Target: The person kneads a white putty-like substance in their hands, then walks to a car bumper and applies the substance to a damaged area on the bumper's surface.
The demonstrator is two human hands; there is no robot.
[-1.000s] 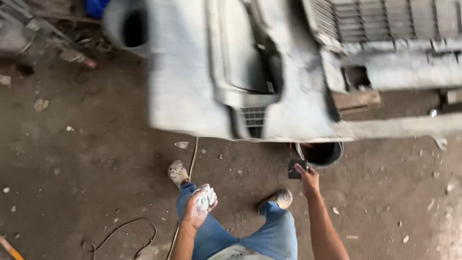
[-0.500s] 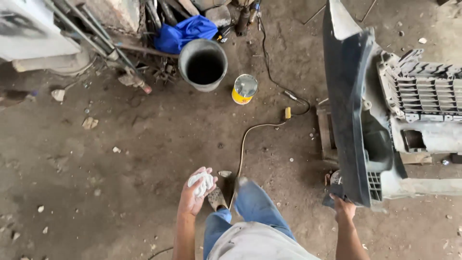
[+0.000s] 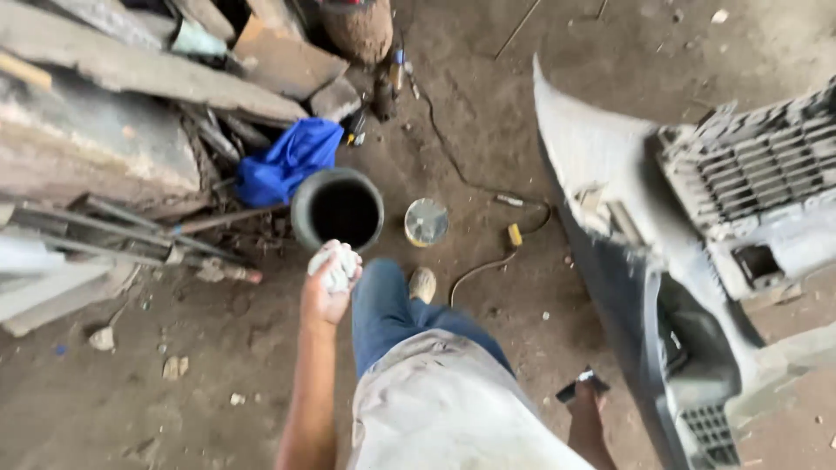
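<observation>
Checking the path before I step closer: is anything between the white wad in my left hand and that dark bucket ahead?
Nothing visible. The left hand holds the white wad right at the near rim of the dark bucket, whose mouth is open.

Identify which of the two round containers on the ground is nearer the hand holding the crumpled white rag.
The dark bucket, just beyond the left hand and its rag. The small tin sits farther right.

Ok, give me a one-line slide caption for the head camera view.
Left hand clutching a crumpled white rag near a dark bucket; right hand holding a small dark object beside a grey car bumper.
</observation>
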